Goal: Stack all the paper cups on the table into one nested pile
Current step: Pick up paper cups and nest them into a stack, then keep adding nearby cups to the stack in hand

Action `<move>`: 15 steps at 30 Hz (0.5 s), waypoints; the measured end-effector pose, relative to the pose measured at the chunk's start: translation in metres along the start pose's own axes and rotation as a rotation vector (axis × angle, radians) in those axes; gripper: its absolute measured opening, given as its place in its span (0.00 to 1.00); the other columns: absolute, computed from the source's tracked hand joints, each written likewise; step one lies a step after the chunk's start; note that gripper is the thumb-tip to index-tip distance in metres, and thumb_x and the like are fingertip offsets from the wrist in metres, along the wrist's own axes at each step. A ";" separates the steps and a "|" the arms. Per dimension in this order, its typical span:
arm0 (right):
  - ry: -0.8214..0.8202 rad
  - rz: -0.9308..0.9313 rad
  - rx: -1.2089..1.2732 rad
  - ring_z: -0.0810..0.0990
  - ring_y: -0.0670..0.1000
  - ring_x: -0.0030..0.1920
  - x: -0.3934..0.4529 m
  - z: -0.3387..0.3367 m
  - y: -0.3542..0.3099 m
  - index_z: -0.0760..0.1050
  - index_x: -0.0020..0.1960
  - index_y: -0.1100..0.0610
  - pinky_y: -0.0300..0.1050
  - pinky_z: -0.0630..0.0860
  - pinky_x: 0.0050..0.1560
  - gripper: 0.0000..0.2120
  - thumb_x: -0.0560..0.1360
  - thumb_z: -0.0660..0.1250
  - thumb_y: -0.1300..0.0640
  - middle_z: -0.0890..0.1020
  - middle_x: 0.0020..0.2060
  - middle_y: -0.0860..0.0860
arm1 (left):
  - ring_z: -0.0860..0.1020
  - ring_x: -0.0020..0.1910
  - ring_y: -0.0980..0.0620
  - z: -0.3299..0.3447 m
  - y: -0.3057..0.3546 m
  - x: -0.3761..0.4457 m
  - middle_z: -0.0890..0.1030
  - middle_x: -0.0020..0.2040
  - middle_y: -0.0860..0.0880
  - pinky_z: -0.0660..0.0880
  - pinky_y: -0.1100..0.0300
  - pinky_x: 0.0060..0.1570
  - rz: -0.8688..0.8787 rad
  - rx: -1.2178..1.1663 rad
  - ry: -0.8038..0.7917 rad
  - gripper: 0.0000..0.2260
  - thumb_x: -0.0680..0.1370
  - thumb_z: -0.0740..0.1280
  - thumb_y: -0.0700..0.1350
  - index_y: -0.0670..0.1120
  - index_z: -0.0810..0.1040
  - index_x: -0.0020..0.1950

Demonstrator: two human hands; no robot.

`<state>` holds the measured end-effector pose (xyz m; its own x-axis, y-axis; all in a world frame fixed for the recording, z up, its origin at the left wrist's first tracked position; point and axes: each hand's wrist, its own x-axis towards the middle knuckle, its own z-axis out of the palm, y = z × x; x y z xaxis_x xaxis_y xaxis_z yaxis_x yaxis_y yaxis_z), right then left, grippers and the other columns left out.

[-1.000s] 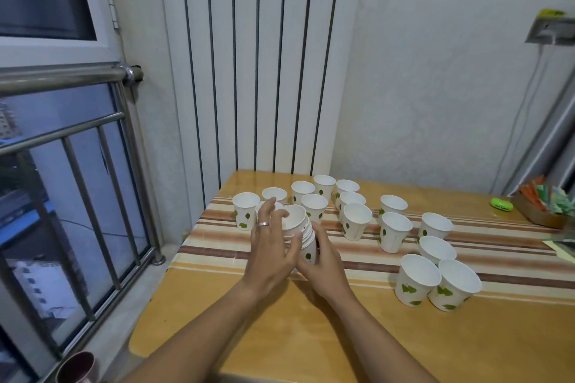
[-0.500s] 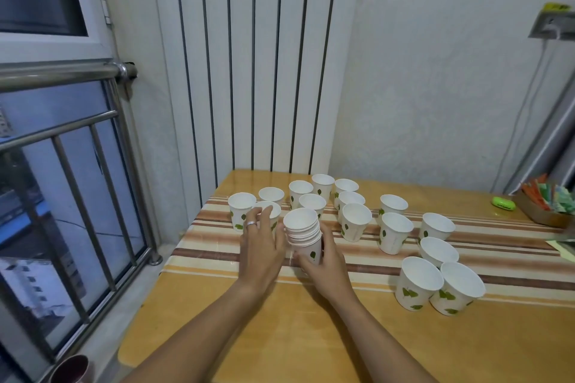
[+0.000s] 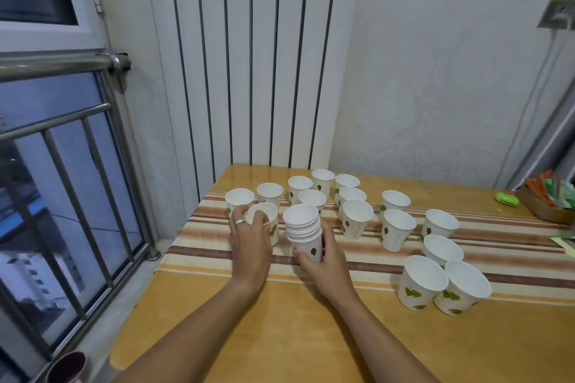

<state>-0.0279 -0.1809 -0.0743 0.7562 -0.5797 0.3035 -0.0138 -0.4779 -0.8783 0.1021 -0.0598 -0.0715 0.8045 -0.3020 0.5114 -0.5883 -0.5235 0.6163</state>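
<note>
Right hand [image 3: 323, 253] clamped round nested stack [image 3: 303, 230]. Left hand [image 3: 249, 236], just beside it, fingers closed on 1 loose cup [image 3: 264, 221]. No legible writing.

Scene lit evenly by soft indoor light from above; dusk-blue daylight seen through the window [image 3: 65, 183], left of the grip. Faint glare noted on the wooden table [image 3: 280, 333] below the hands and on the steel rail [image 3: 56, 64]. Soft shadows cast beside the right hand [image 3: 323, 261]. Lines bowed toward the frame edges by the wide lens. Slight softness throughout; far-right corner objects blurred.
</note>
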 end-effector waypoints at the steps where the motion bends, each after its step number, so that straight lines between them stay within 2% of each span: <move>1: 0.002 0.001 -0.003 0.78 0.42 0.66 0.000 0.000 0.000 0.65 0.76 0.40 0.50 0.80 0.64 0.35 0.74 0.77 0.53 0.79 0.67 0.38 | 0.72 0.70 0.37 -0.003 0.002 0.001 0.68 0.72 0.39 0.79 0.41 0.62 -0.005 -0.079 0.048 0.03 0.84 0.67 0.36 0.43 0.77 0.54; 3: 0.006 0.002 -0.006 0.78 0.41 0.65 -0.001 0.000 -0.002 0.66 0.75 0.39 0.49 0.79 0.63 0.35 0.73 0.77 0.55 0.80 0.66 0.38 | 0.74 0.67 0.41 -0.011 0.011 0.003 0.68 0.72 0.40 0.77 0.49 0.62 -0.010 -0.232 0.150 0.02 0.86 0.64 0.37 0.42 0.76 0.55; 5: 0.008 0.004 -0.013 0.78 0.40 0.64 -0.002 0.001 -0.005 0.66 0.74 0.38 0.45 0.78 0.61 0.36 0.73 0.76 0.57 0.80 0.65 0.37 | 0.73 0.63 0.47 -0.023 0.023 0.005 0.68 0.72 0.39 0.70 0.61 0.60 0.011 -0.299 0.251 0.03 0.87 0.63 0.37 0.38 0.75 0.56; 7: 0.003 -0.001 -0.023 0.78 0.40 0.64 -0.004 0.002 -0.009 0.65 0.74 0.37 0.42 0.77 0.59 0.36 0.72 0.76 0.59 0.79 0.65 0.37 | 0.70 0.58 0.55 -0.032 0.032 0.007 0.69 0.71 0.37 0.67 0.65 0.57 0.079 -0.331 0.319 0.03 0.86 0.63 0.35 0.37 0.75 0.57; 9: -0.006 -0.016 -0.029 0.78 0.40 0.64 -0.005 0.003 -0.012 0.66 0.73 0.37 0.43 0.78 0.59 0.36 0.72 0.75 0.59 0.79 0.65 0.37 | 0.70 0.56 0.56 -0.037 0.038 0.010 0.69 0.70 0.38 0.72 0.58 0.56 0.145 -0.348 0.337 0.04 0.86 0.61 0.38 0.38 0.75 0.56; 11: -0.015 -0.025 -0.032 0.78 0.42 0.64 -0.005 0.005 -0.013 0.67 0.73 0.38 0.45 0.78 0.60 0.36 0.71 0.75 0.59 0.79 0.65 0.38 | 0.74 0.59 0.49 -0.039 0.040 0.012 0.69 0.70 0.42 0.77 0.51 0.57 0.209 -0.336 0.307 0.05 0.86 0.60 0.41 0.41 0.75 0.56; 13: -0.018 -0.020 -0.025 0.79 0.43 0.64 -0.006 0.006 -0.014 0.67 0.74 0.39 0.46 0.79 0.61 0.36 0.70 0.75 0.59 0.80 0.65 0.39 | 0.75 0.63 0.45 -0.040 0.040 0.009 0.71 0.70 0.43 0.78 0.48 0.58 0.280 -0.305 0.231 0.06 0.86 0.60 0.42 0.42 0.76 0.55; 15: -0.004 -0.007 -0.013 0.79 0.42 0.63 -0.007 0.006 -0.014 0.67 0.73 0.39 0.45 0.78 0.60 0.36 0.71 0.76 0.58 0.80 0.64 0.38 | 0.77 0.62 0.41 -0.039 0.037 0.005 0.74 0.68 0.42 0.77 0.46 0.58 0.386 -0.223 0.171 0.06 0.85 0.61 0.41 0.42 0.77 0.54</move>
<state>-0.0285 -0.1663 -0.0668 0.7590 -0.5736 0.3081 -0.0170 -0.4905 -0.8713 0.0808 -0.0496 -0.0226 0.5096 -0.2951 0.8082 -0.8598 -0.2091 0.4658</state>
